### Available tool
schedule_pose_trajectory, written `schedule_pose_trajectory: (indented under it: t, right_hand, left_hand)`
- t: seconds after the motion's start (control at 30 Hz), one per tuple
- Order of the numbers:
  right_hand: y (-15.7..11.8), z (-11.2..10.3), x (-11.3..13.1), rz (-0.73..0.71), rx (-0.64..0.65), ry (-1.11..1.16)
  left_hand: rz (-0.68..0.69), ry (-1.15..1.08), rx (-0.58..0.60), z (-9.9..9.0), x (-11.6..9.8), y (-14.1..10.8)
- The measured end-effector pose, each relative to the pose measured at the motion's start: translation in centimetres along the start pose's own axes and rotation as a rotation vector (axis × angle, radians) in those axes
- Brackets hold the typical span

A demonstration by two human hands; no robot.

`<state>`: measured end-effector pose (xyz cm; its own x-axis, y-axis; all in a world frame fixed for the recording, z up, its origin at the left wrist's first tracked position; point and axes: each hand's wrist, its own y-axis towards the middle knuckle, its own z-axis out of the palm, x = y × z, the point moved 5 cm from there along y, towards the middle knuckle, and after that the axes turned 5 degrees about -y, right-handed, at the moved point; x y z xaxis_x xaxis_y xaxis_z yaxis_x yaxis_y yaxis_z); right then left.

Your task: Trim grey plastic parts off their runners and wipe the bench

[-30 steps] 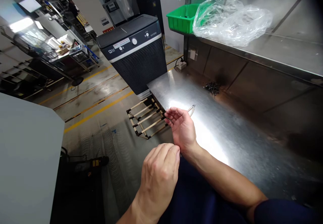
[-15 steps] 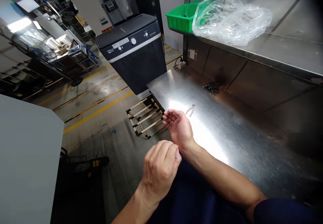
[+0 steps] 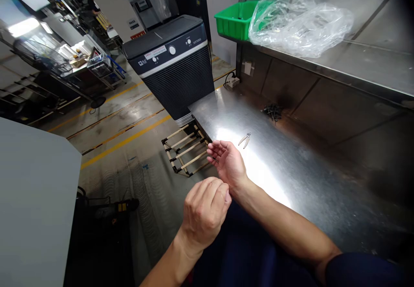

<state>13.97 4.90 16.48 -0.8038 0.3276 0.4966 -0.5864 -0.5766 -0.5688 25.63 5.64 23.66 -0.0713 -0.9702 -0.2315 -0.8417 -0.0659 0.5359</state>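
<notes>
My left hand (image 3: 206, 211) is closed in a fist, knuckles up, beside the wrist of my right hand; the inside of the fist is hidden. Palm upward, my right hand (image 3: 229, 163) has its fingers loosely curled and slightly apart, and nothing lies in it. Just beyond it, a pair of pliers with pale handles (image 3: 245, 140) rests on the shiny metal table (image 3: 274, 157). Farther back on the table is a small pile of dark pieces (image 3: 272, 111).
Above the table's back, a metal shelf (image 3: 384, 69) holds a green bin (image 3: 233, 22) and clear plastic bags (image 3: 300, 26). A black appliance (image 3: 181, 73) stands beyond the table's far end. A rack of pale tubes (image 3: 189, 151) is beside the table; a pale panel (image 3: 35, 201) is at left.
The view has shifted very slightly. Both hands keep nearly the same pose, with my right hand a touch farther left; nothing was picked up or let go.
</notes>
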Motion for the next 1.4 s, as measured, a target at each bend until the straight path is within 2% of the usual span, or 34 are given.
schedule_pose_trajectory:
  t: [0.23,0.4,0.6,0.87,1.17,1.33,1.4]
  right_hand:
    - [0.1,-0.1,-0.9,0.029,0.020,-0.029]
    - [-0.1,-0.2,-2.7,0.156,0.054,0.037]
    - [-1.0,0.8,-2.0,0.351,0.165,0.204]
    - [-2.2,1.7,-0.8,0.372,0.219,0.352]
    - [-2.4,1.6,-0.6,0.353,0.167,0.403]
    - [-2.2,1.5,-0.6,0.359,0.092,0.424]
    - [-2.2,1.4,-0.7,0.365,0.065,0.424]
  left_hand:
    - [0.068,0.032,-0.003,0.0,0.6,-0.2]
    - [0.034,0.016,-0.059,-1.2,2.3,0.5]
    - [-0.189,-0.230,-0.037,-2.1,2.1,0.4]
    - [-0.301,-0.351,-0.077,-2.4,1.2,-0.7]
    - [-0.373,-0.403,-0.118,-2.3,0.9,-1.6]
    - [-0.445,-0.467,-0.185,-2.1,1.0,-1.8]
    - [-0.426,-0.478,-0.204,-2.0,0.8,-1.6]
